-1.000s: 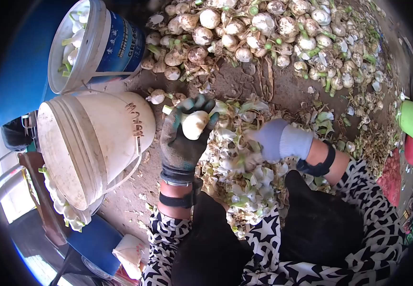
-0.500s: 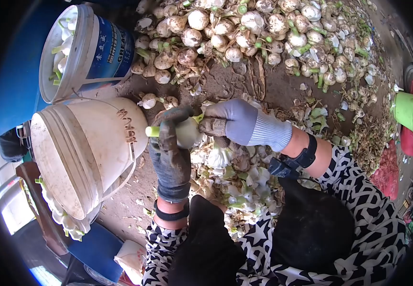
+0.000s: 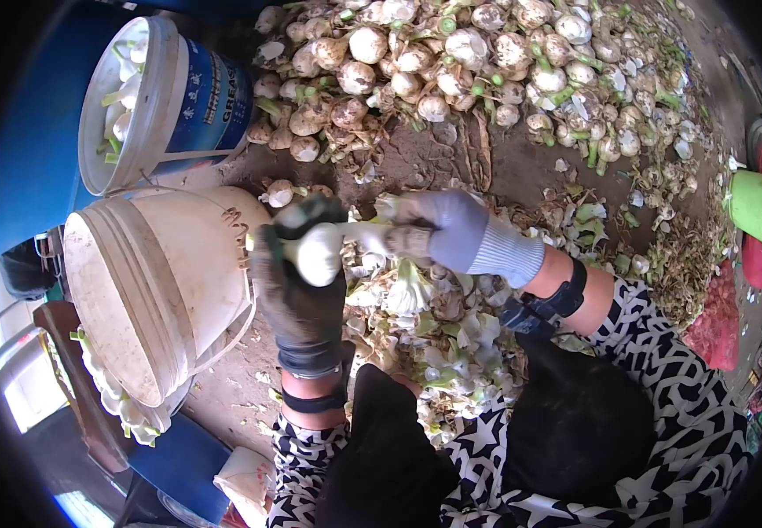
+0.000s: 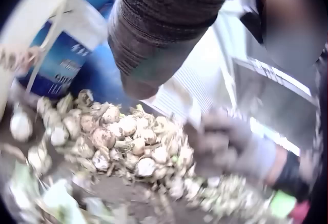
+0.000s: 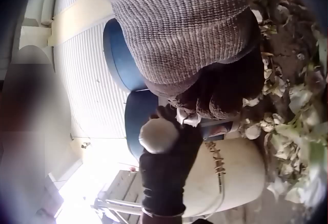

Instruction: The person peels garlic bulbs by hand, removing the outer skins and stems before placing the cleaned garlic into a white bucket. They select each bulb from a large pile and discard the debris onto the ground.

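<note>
In the head view a white garlic bulb (image 3: 318, 254) is gripped by my gloved left hand (image 3: 300, 290), its green stem end pointing left. My right hand (image 3: 456, 233), in a grey glove, pinches pale skin (image 3: 365, 234) that stretches from the bulb's right side. The right wrist view shows the bulb (image 5: 159, 135) in the dark-gloved left hand (image 5: 169, 167), with the right hand (image 5: 189, 44) above it, fingers curled. In the left wrist view the right hand (image 4: 230, 144) is blurred and the bulb cannot be made out.
Unpeeled bulbs (image 3: 434, 62) are heaped at the top. Peeled skins (image 3: 451, 326) cover the ground below the hands. A blue-labelled bucket (image 3: 214, 97) holding white bulbs and a cream bucket (image 3: 196, 264) lie at the left. A green container (image 3: 753, 207) is at the far right.
The right hand came from the skin pile to the bulb and has now drawn slightly right, with skin stretched between the hands. The left hand has turned and moved slightly left and down.
</note>
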{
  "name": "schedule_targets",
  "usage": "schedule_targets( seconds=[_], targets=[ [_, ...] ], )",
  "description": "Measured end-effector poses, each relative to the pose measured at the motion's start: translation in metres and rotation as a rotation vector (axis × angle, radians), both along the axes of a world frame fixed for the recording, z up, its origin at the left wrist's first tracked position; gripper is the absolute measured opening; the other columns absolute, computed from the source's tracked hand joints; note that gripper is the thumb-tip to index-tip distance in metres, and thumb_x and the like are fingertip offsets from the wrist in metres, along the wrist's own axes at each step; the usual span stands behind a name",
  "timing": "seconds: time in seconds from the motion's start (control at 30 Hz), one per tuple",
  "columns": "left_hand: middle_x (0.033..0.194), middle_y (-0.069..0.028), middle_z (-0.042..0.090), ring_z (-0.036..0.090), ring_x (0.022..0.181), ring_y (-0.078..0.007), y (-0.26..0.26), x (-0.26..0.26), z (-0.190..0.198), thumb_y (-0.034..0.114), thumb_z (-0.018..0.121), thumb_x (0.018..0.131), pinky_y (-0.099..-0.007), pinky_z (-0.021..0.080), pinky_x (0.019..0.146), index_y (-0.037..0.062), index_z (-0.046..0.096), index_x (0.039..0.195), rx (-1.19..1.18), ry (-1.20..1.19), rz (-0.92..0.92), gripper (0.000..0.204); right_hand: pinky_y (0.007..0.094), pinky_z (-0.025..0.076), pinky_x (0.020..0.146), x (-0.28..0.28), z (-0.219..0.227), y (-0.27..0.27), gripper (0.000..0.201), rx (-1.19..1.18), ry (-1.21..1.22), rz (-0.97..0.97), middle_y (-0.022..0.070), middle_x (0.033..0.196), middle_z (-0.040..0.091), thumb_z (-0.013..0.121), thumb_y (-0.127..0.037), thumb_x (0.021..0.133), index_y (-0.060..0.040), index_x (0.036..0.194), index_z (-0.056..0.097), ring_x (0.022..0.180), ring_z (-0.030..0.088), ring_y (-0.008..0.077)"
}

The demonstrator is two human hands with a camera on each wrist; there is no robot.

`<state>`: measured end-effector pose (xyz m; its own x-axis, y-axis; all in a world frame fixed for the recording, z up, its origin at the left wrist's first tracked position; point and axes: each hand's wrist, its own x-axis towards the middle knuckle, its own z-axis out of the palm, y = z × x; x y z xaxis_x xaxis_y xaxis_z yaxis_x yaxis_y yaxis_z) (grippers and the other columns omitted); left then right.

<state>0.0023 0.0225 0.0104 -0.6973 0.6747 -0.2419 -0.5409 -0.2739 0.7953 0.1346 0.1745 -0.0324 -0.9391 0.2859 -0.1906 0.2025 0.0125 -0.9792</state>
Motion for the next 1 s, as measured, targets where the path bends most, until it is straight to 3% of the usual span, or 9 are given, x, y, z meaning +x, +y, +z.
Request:
schedule_targets(
  seconds=[0.23, 0.33, 0.43, 0.53, 0.67, 0.77, 0.93, 0.97, 1.0],
  targets=[
    [0.126, -0.0147, 0.054, 0.050, 0.119, -0.0330, -0.012, -0.024, 0.014, 0.038, 0.052, 0.094, -0.0533, 0.038, 0.104, 0.0066, 0.055, 0.124, 0.364, -0.523, 0.065, 0.043, 0.0453, 0.051, 0.062, 0.039, -0.061, -0.016, 0.022, 0.813, -0.341, 0.506, 0.0119, 0.069, 0.064, 0.059, -0.027, 0.083, -0.0182, 0.102, 0.064, 0.065, 0.065, 0.0332],
    [0.118, -0.0164, 0.059, 0.056, 0.111, -0.0329, -0.036, -0.048, 0.061, 0.037, 0.053, 0.093, -0.0500, 0.045, 0.097, 0.0037, 0.061, 0.114, 0.188, 0.046, 0.260, 0.040, 0.0456, 0.051, 0.059, 0.014, -0.043, 0.008, 0.024, 0.912, -0.328, 0.450, 0.0110, 0.061, 0.061, 0.059, -0.032, 0.084, -0.0164, 0.102, 0.063, 0.059, 0.063, 0.0341],
    [0.126, -0.0179, 0.057, 0.056, 0.116, -0.0285, -0.068, -0.073, 0.147, 0.033, 0.054, 0.095, -0.0412, 0.046, 0.098, -0.0054, 0.050, 0.127, -0.944, 1.575, 0.519, 0.050, 0.0465, 0.051, 0.059, -0.028, -0.029, 0.031, 0.029, 1.057, -0.216, 0.189, 0.0133, 0.091, 0.065, 0.057, -0.031, 0.087, -0.0131, 0.110, 0.058, 0.069, 0.065, 0.0325],
    [0.141, -0.0175, 0.043, 0.051, 0.123, -0.0266, -0.087, -0.103, 0.161, 0.035, 0.054, 0.095, -0.0399, 0.045, 0.100, -0.0023, 0.041, 0.137, -0.988, 1.571, 0.929, 0.058, 0.0481, 0.053, 0.066, -0.088, -0.014, 0.046, 0.037, 1.301, -0.184, 0.118, 0.0130, 0.125, 0.055, 0.056, -0.022, 0.088, -0.0131, 0.124, 0.049, 0.090, 0.067, 0.0300],
    [0.147, -0.0130, 0.038, 0.041, 0.131, -0.0260, -0.031, -0.050, 0.120, 0.026, 0.060, 0.093, -0.0382, 0.034, 0.108, 0.0042, 0.036, 0.143, -0.682, 1.440, 0.595, 0.060, 0.0476, 0.052, 0.079, -0.158, -0.045, 0.055, 0.048, 1.397, -0.610, 0.360, 0.0140, 0.126, 0.056, 0.056, -0.015, 0.087, -0.0136, 0.133, 0.043, 0.100, 0.065, 0.0275],
    [0.141, -0.0196, 0.042, 0.041, 0.131, -0.0317, -0.021, -0.049, 0.049, 0.020, 0.069, 0.083, -0.0405, 0.033, 0.109, 0.0021, 0.035, 0.142, -0.566, 1.442, 0.150, 0.071, 0.0454, 0.053, 0.083, -0.159, -0.039, 0.063, 0.055, 1.228, -0.626, 0.359, 0.0178, 0.128, 0.054, 0.059, -0.011, 0.085, -0.0121, 0.138, 0.042, 0.104, 0.065, 0.0273],
    [0.140, -0.0187, 0.043, 0.042, 0.130, -0.0280, -0.001, -0.031, -0.026, 0.029, 0.077, 0.079, -0.0384, 0.034, 0.108, -0.0024, 0.030, 0.143, -0.513, 1.200, -0.038, 0.085, 0.0311, 0.056, 0.053, -0.087, -0.031, 0.050, 0.034, -0.779, -0.167, -0.142, 0.0081, 0.094, 0.067, 0.060, -0.011, 0.091, -0.0139, 0.126, 0.058, 0.067, 0.066, 0.0174],
    [0.139, -0.0189, 0.044, 0.044, 0.128, -0.0277, 0.002, -0.025, -0.033, 0.030, 0.077, 0.080, -0.0382, 0.034, 0.108, -0.0036, 0.031, 0.142, -0.485, 1.157, -0.030, 0.084, 0.0317, 0.057, 0.062, -0.079, -0.032, 0.032, 0.032, -0.916, -0.067, -0.207, 0.0070, 0.093, 0.068, 0.061, -0.012, 0.091, -0.0107, 0.122, 0.059, 0.072, 0.067, 0.0187],
    [0.135, -0.0192, 0.047, 0.047, 0.125, -0.0275, 0.006, -0.021, -0.035, 0.032, 0.076, 0.080, -0.0378, 0.036, 0.107, -0.0052, 0.034, 0.140, -0.465, 1.174, -0.033, 0.082, 0.0315, 0.056, 0.067, -0.072, -0.034, 0.016, 0.030, -0.175, 0.285, -0.230, 0.0074, 0.093, 0.068, 0.063, -0.014, 0.090, -0.0087, 0.119, 0.061, 0.076, 0.067, 0.0196]
  ],
)
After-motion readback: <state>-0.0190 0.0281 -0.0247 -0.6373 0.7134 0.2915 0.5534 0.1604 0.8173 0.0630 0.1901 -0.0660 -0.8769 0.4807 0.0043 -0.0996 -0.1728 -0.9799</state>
